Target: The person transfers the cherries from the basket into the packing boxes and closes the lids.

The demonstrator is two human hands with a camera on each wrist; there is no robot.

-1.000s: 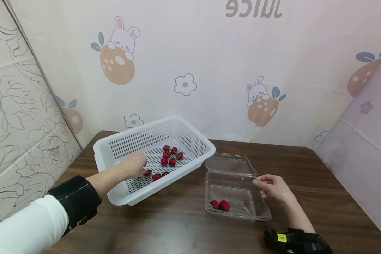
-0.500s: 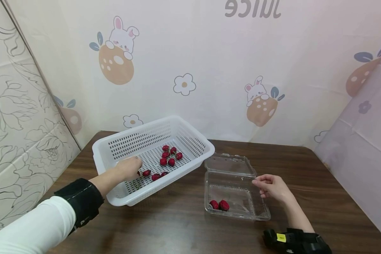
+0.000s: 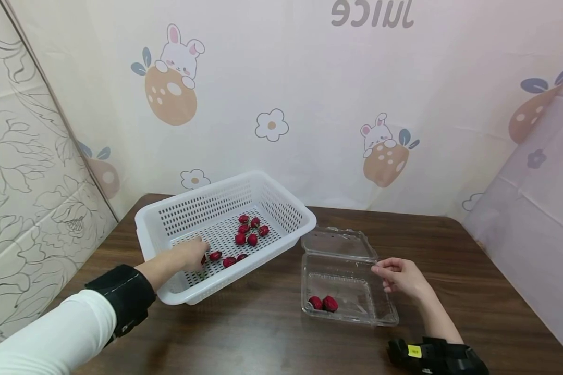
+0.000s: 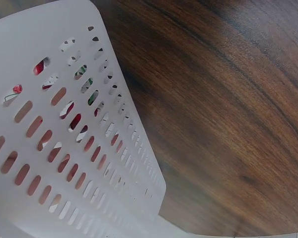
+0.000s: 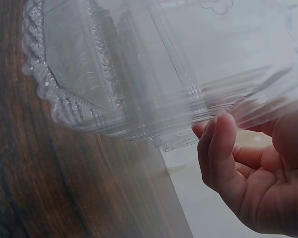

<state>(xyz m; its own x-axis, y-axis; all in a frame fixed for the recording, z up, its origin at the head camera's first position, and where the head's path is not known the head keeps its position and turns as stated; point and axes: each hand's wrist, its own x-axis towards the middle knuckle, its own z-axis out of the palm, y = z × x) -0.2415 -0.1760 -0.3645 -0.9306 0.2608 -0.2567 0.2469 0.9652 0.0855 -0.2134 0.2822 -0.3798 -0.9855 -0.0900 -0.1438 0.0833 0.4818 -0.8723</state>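
Note:
My left hand (image 3: 187, 254) reaches down into the white plastic basket (image 3: 281, 240), fingers pointing at its floor. A cherry (image 3: 203, 259) shows right at its fingertips; the fingers are mostly hidden, and I cannot tell if they grip it. In the left wrist view, skin and red patches show through the slots of the basket wall (image 4: 30, 148). Several cherries with green stems (image 3: 252, 239) lie farther back in the basket. My right hand (image 3: 401, 275) pinches the right edge of an open clear plastic clamshell box (image 3: 352, 315). Two red fruits (image 3: 329, 303) lie in its near left corner.
The raised clear lid (image 3: 340, 243) of the box leans back beside the basket's right end. Both containers stand on a dark wooden table (image 3: 253, 333). A printed curtain (image 3: 272, 151) closes off the back, with other patterned sheets at the sides.
My left hand has shifted a little left and lower in the basket, uncovering more of the near cherries. My right hand keeps its pinch on the box edge.

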